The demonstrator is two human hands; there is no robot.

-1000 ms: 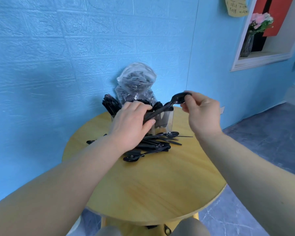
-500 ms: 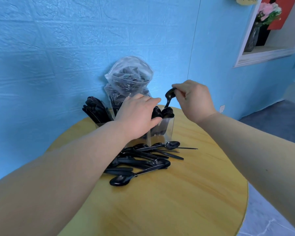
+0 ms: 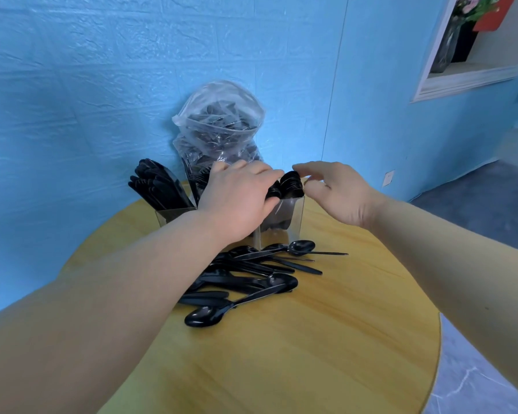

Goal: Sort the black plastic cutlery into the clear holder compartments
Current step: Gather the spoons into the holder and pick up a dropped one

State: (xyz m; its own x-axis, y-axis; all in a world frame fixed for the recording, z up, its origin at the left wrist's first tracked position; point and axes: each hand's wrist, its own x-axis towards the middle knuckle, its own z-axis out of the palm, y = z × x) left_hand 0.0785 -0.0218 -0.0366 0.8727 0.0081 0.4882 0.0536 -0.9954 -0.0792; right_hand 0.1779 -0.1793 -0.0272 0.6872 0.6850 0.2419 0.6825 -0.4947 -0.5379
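The clear holder stands at the back of the round wooden table. Its left compartment holds black knives, and forks show behind my left hand. The right compartment holds stacked black spoons. My left hand rests palm down on the holder's top, fingertips against the spoon bowls. My right hand hovers just right of the spoons with loosely bent fingers and holds nothing. A pile of loose black cutlery lies in front of the holder, with one spoon nearest me.
A clear plastic bag with more black cutlery leans against the blue wall behind the holder. The table's right edge drops to a grey floor. A wall niche with a vase sits at the upper right.
My right hand carried a spoon to the right compartment, lowered it in and let go. My left hand moved from the spoon's handle onto the holder's top. The view has moved closer.
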